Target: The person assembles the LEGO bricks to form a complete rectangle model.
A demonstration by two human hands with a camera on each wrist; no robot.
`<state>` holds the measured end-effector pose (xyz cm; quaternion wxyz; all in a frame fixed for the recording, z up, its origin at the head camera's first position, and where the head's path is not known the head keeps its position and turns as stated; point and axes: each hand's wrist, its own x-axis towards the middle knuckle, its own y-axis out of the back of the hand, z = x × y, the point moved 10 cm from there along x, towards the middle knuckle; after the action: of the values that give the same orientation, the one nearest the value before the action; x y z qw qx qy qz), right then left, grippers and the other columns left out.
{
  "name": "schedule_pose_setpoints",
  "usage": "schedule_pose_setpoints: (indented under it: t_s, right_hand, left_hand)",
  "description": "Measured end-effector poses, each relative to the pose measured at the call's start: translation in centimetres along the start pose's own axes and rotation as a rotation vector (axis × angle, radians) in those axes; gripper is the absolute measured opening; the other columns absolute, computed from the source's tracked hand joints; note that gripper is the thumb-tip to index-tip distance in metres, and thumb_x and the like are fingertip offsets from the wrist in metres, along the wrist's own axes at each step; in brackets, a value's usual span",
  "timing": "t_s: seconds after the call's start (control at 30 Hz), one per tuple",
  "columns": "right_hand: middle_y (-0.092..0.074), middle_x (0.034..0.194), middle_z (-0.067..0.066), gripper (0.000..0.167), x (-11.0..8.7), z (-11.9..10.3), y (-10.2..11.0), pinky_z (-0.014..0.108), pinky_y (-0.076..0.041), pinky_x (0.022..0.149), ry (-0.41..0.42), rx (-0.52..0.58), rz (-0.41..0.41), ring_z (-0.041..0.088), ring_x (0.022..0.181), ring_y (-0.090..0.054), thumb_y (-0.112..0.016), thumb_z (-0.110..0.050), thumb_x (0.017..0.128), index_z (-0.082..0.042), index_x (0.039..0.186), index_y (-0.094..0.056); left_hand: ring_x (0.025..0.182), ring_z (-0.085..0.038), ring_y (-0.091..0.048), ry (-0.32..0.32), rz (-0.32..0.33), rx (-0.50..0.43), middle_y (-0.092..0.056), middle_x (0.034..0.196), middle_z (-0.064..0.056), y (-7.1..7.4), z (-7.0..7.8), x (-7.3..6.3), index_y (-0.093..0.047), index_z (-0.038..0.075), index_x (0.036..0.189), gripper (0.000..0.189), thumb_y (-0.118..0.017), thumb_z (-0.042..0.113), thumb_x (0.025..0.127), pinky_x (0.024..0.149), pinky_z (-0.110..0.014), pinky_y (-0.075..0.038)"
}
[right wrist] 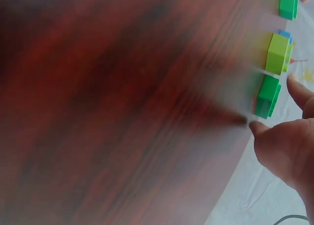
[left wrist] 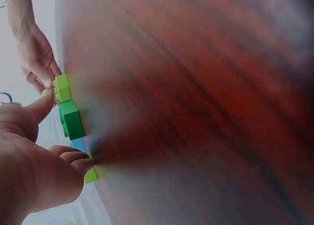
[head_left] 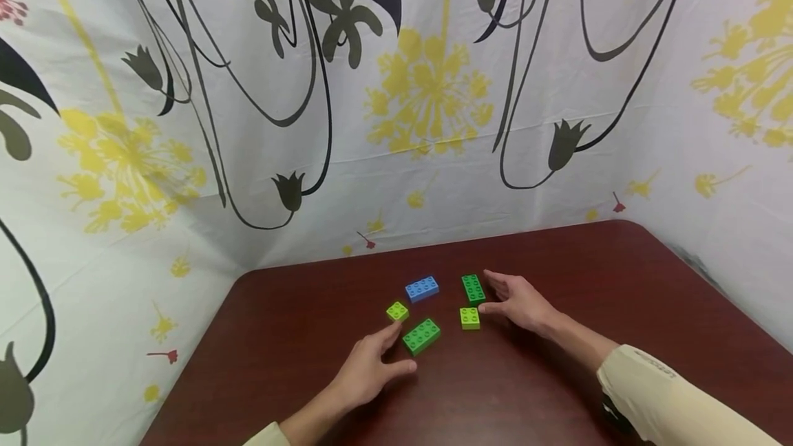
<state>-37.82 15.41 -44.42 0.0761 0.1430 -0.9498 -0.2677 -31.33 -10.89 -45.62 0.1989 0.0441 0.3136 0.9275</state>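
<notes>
Five toy building bricks would be too long to list singly; several lie studs-up on the dark red table [head_left: 508, 391]. My left hand [head_left: 367, 369] rests low beside a small lime brick [head_left: 397, 311], fingertips right at its near edge. Between that hand's spread thumb and fingers, a little ahead, sits a longer bright green brick [head_left: 422, 336]. On the other side, my right hand [head_left: 522, 303] reaches in with thumb and fingers apart. Its fingers are beside a dark green brick [head_left: 473, 289], and its thumb tip is close to another lime brick [head_left: 469, 318]. Neither hand grips a brick.
A blue brick [head_left: 422, 288] lies at the back, between the lime and dark green ones. Behind the table hangs a white cloth [head_left: 347, 212] printed with flowers, which also runs along both sides. The table's far edge lies beyond the bricks.
</notes>
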Motion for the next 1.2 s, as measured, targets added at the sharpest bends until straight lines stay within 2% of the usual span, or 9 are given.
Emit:
schedule_pose_setpoints:
  t_s: [0.2,0.37,0.63,0.9,1.2]
  right_hand:
    - [-0.034,0.162,0.037,0.081,0.6,-0.5,-0.4,0.059,-0.042,0.114,0.030,-0.002,0.000,0.053,0.147,-0.038,-0.079,-0.011,0.097,0.014,0.158,-0.033]
    - [-0.037,0.160,0.036,0.079,0.8,-0.4,-0.5,0.058,-0.045,0.112,0.025,-0.033,0.022,0.052,0.146,-0.041,-0.079,-0.011,0.097,0.014,0.157,-0.036]
    - [-0.045,0.157,0.034,0.076,1.1,-0.1,-0.6,0.057,-0.048,0.109,-0.024,-0.074,0.078,0.048,0.143,-0.048,-0.081,-0.015,0.096,0.012,0.155,-0.042]
    - [-0.051,0.152,0.032,0.073,1.2,0.0,-0.5,0.057,-0.052,0.103,-0.061,-0.155,0.134,0.047,0.136,-0.055,-0.083,-0.019,0.095,0.010,0.153,-0.048]
    - [-0.057,0.148,0.030,0.070,1.2,0.3,-0.5,0.062,-0.047,0.107,-0.131,-0.192,0.194,0.044,0.136,-0.056,-0.083,-0.020,0.095,0.005,0.152,-0.053]
  left_hand:
    - [0.143,-0.032,-0.053,-0.034,0.019,0.040,-0.051,0.158,-0.017,-0.4,0.2,0.5,-0.043,0.000,0.160,0.080,-0.082,0.027,0.096,0.114,-0.054,-0.044]
    - [0.141,-0.029,-0.055,-0.047,0.062,0.091,-0.055,0.154,-0.016,-0.5,0.5,0.8,-0.046,-0.001,0.158,0.076,-0.082,0.026,0.096,0.116,-0.054,-0.042]
    - [0.140,-0.030,-0.056,-0.043,0.125,0.141,-0.061,0.149,-0.012,-0.5,0.9,1.0,-0.053,0.001,0.154,0.069,-0.082,0.023,0.096,0.114,-0.056,-0.044]
    - [0.142,-0.034,-0.053,-0.044,0.153,0.166,-0.062,0.149,-0.011,-0.6,1.0,0.9,-0.056,0.002,0.152,0.063,-0.081,0.017,0.096,0.114,-0.059,-0.043]
    - [0.139,-0.034,-0.056,-0.051,0.169,0.179,-0.064,0.146,-0.012,-0.6,1.1,0.8,-0.059,0.003,0.150,0.059,-0.080,0.014,0.096,0.113,-0.057,-0.044]
